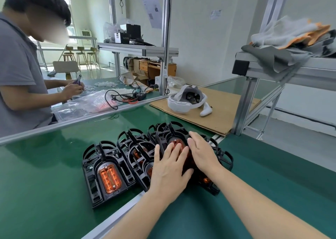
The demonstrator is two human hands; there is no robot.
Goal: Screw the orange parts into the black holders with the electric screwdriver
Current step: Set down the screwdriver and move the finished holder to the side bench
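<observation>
Both the left hand (169,167) and right hand (203,153) lie flat and released on a translucent orange plastic part (175,144) seated in a black ribbed plastic holder (171,131) on the green surface (45,166), apparently pressing it home, so the unseen electric screwdriver must be fetched next.

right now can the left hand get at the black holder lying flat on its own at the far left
Probably yes. The left hand rests with straight fingers on the piled holders, holding nothing, and the lone holder lies uncovered just to its left on the green mat, with nothing between them.
</observation>
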